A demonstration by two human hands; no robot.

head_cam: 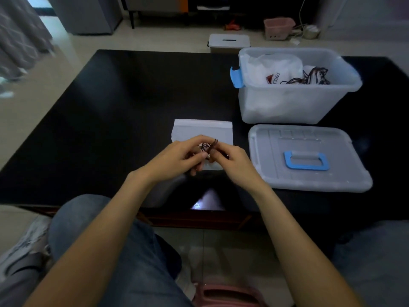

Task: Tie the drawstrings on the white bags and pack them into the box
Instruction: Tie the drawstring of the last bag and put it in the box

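Observation:
A flat white bag (pixel 202 130) lies on the black table (pixel 115 120) in front of me, its near end hidden under my hands. My left hand (pixel 177 159) and my right hand (pixel 230 161) meet over that end, and both pinch the bag's dark drawstrings (pixel 209 146), which loop between my fingertips. A translucent storage box (pixel 294 103) with blue latches stands at the back right of the table. Inside it lie white bags (pixel 274 69) with dark drawstrings (pixel 309 77) bunched on top.
The box's lid (pixel 307 158) with a blue handle lies flat on the table, right of my hands. On the floor beyond the table sit a small lidded bin (pixel 229 42) and a pink basket (pixel 278 28). My knees are below the table's near edge.

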